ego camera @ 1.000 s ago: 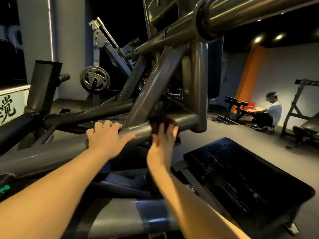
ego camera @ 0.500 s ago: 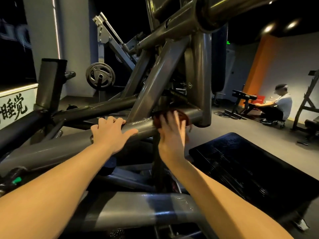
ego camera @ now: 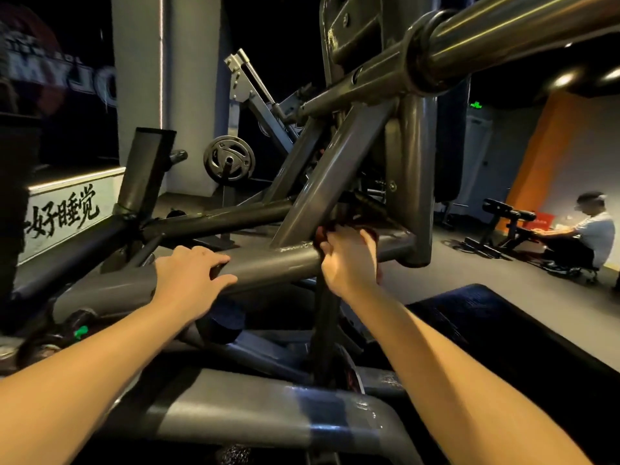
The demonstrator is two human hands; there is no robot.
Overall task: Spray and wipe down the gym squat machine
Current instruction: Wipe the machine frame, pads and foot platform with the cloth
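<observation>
The squat machine (ego camera: 412, 182) fills the middle of the view, a welded frame of grey painted steel, and the work is on its low horizontal tube (ego camera: 278, 263), just where a diagonal strut (ego camera: 328, 182) is welded down into it. The right hand (ego camera: 349, 260) presses a dark reddish cloth (ego camera: 370, 233) against that joint, its fingers (ego camera: 367, 239) curled round the bunched fabric and clamped on it. The left hand (ego camera: 191, 270) rests further left on the same tube, fingers lying relaxed and slightly apart over the top, gripping nothing; it looks like a brace. I cannot make out a spray bottle. The frame should be heavy and quite rigid, so it will take firm pressure without shifting, though smooth paint is likely slick once wet and the bracing hand could slide. The cloth is soft and limp, best kept wadded in the palm or wrapped part way round the tube so it follows the curve. The rough weld bead may snag it. Overhead runs a chrome bar (ego camera: 503, 35); a weight plate (ego camera: 229, 159) hangs behind, a black pad (ego camera: 503, 330) lies to the right, and a person (ego camera: 590, 236) sits well apart at the far wall
</observation>
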